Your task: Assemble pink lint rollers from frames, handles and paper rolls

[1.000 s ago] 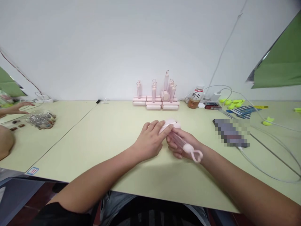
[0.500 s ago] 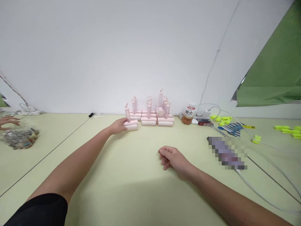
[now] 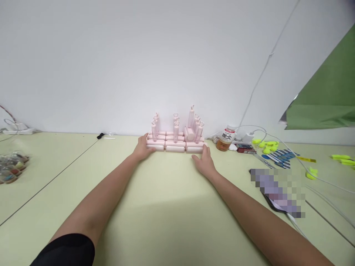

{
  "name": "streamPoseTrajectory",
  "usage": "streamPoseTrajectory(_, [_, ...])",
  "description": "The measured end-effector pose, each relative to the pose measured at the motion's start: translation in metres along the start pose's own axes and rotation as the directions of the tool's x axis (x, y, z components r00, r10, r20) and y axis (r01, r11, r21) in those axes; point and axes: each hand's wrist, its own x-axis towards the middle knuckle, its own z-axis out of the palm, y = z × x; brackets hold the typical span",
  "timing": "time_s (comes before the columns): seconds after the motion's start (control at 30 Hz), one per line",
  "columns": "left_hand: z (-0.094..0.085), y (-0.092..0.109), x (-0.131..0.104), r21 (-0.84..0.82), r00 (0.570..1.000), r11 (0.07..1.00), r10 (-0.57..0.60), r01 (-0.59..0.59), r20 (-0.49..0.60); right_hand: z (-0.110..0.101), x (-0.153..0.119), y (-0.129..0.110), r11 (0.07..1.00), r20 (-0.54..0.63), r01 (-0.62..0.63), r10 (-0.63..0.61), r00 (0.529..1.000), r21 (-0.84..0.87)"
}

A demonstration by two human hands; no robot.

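Note:
Pink lint rollers (image 3: 175,144) lie side by side in rows against the wall, their clear pink handles with looped ends standing upright. My left hand (image 3: 142,148) is at the left end of the front row, its fingers along the side and its thumb at the front of the end roller (image 3: 155,143). At the opposite end, my right hand (image 3: 205,162) touches the right front roller (image 3: 195,149) with its fingers, while its thumb is held apart. One pink roller (image 3: 189,134) at the back right points its round end forward.
To the right are a labelled bottle (image 3: 226,138), small boxes (image 3: 245,148), a charger with white cables (image 3: 247,137), yellow-green pieces (image 3: 270,147) and a blurred-out device (image 3: 276,192). Wrapped items (image 3: 12,166) sit far left. A black clip (image 3: 100,136) lies near the wall.
My right hand has reached forward to the right end of the rollers. The left front roller now sits flush with the row, my left hand still at it. The view has shifted slightly.

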Motion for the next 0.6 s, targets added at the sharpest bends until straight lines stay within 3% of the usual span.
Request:
streamPoseTrajectory(0.17, [0.012, 0.005, -0.015, -0.156, 0.993, 0.987, -0.061, 0.044, -0.102, 0.011, 0.011, 0.005, 0.998, -0.018, -0.020, 0.018, 1.000, -0.059])
streamPoseTrajectory(0.33, [0.015, 0.017, -0.036, -0.063, 0.965, 0.975, -0.220, 0.213, -0.146, 0.007, 0.005, 0.004, 0.997, -0.053, -0.017, 0.013, 0.999, -0.071])
streamPoseTrajectory(0.43, [0.014, 0.027, -0.060, 0.008, 0.954, 0.960, -0.276, 0.278, -0.117, 0.005, -0.013, -0.001, 0.996, -0.034, -0.010, 0.007, 0.999, -0.088])
streamPoseTrajectory(0.6, [0.015, 0.048, -0.110, -0.004, 0.983, 0.983, -0.184, 0.184, 0.004, 0.007, -0.077, -0.007, 0.989, 0.143, 0.136, -0.127, 0.982, -0.052])
